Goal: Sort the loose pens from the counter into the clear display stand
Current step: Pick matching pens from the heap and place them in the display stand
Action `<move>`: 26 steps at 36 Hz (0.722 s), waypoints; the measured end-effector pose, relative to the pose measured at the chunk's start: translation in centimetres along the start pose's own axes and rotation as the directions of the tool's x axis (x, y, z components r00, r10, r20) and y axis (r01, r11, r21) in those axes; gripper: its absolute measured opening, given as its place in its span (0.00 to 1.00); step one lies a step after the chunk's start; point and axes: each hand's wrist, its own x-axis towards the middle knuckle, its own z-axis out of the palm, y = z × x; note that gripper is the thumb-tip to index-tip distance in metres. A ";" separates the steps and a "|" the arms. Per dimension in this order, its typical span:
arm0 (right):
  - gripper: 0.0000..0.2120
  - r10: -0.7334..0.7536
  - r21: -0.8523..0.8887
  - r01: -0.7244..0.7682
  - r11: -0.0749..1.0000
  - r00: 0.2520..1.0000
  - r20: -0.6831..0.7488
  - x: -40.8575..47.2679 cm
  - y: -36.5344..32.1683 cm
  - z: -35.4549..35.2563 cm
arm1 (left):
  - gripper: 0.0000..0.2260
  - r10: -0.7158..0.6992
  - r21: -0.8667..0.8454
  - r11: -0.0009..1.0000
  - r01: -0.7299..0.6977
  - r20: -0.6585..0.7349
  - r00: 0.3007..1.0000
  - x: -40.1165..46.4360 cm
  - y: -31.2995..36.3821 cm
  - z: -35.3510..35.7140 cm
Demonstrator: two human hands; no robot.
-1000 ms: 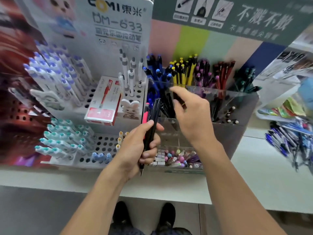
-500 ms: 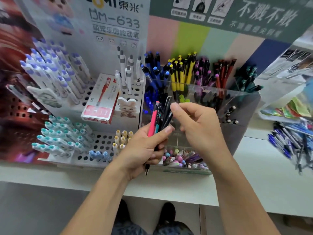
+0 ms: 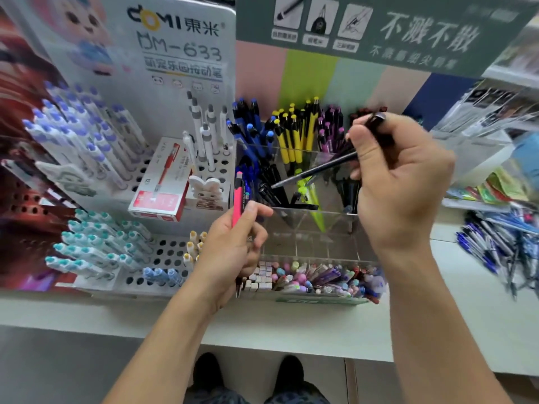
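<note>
- Holding, right hand: fingers and thumb pinched on the upper end of a black pen; barrel slants down and to the left, tip low, over the middle of the clear display stand.
- Left hand: fingers curled round a small bundle, a pink pen foremost and upright, darker pens behind it; their number cannot be told. It sits just beside the stand's left front corner.
- Key relation: the black pen's long axis points toward the compartment of black pens, which lies down-left of the fingertips; the right hand is the nearer. The judged next move is a tip-first drop there.
- Stand contents: blue, yellow and purple pens in rear compartments, sorted by colour.
- Loose pens: heaped on the counter at far right, well apart from both hands.
- Surroundings, head view: white pegged pen rack at left, red pen box on it, tray of small erasers and caps at the front, signboards behind.
</note>
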 end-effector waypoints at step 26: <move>0.08 0.123 -0.553 0.290 0.781 0.797 0.592 -2.4 1.1 6.4 | 0.18 0.073 -0.290 0.954 -0.080 -0.036 0.997 -0.1 0.4 -0.7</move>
